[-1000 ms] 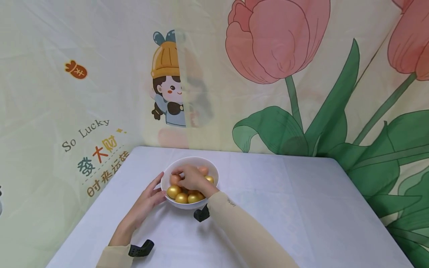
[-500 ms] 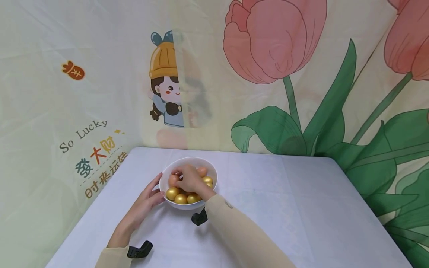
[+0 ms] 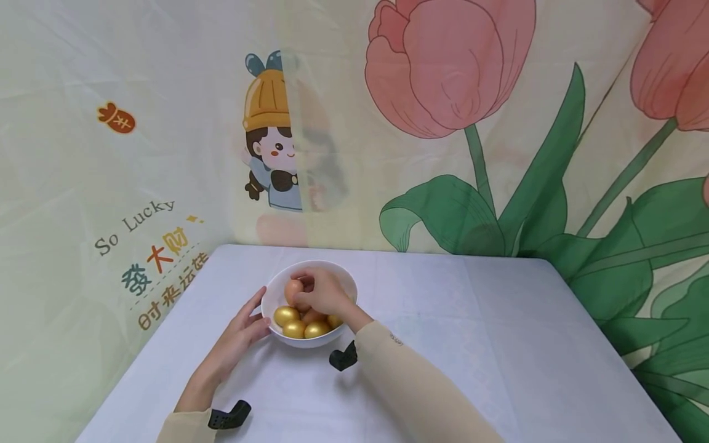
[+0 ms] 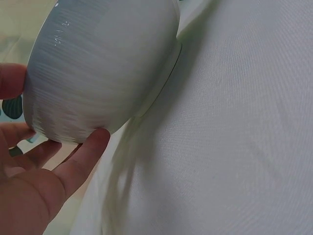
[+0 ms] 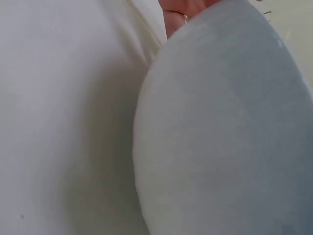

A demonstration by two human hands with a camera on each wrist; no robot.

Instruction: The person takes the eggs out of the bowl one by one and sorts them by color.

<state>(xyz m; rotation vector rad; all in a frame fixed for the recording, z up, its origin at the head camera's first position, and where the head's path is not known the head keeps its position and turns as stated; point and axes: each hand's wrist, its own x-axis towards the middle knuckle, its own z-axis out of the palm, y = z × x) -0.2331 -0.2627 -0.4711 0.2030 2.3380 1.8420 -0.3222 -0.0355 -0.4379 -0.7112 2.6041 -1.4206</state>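
Observation:
A white bowl (image 3: 308, 343) stands on the table with several gold eggs (image 3: 293, 329) and some brown eggs inside. My right hand (image 3: 327, 294) reaches over the bowl and pinches a brown egg (image 3: 294, 291) between thumb and fingers, near the bowl's left inner wall. Another brown egg (image 3: 314, 316) shows among the gold ones, partly under that hand. My left hand (image 3: 244, 332) rests its spread fingers against the bowl's left outer side. In the left wrist view those fingertips (image 4: 100, 139) touch the bowl wall. The right wrist view shows mostly the bowl's outer side (image 5: 220, 127).
A white cloth (image 3: 443, 344) covers the table. Behind it hangs a backdrop (image 3: 343, 227) with printed tulips and a cartoon child. A black wrist camera (image 3: 229, 415) sits on the left wrist, another (image 3: 343, 357) below the right wrist.
My right hand has shifted slightly right and up, and the brown egg in its fingers has moved up and turned more upright. Gold eggs have shifted. The left hand keeps its place on the bowl.

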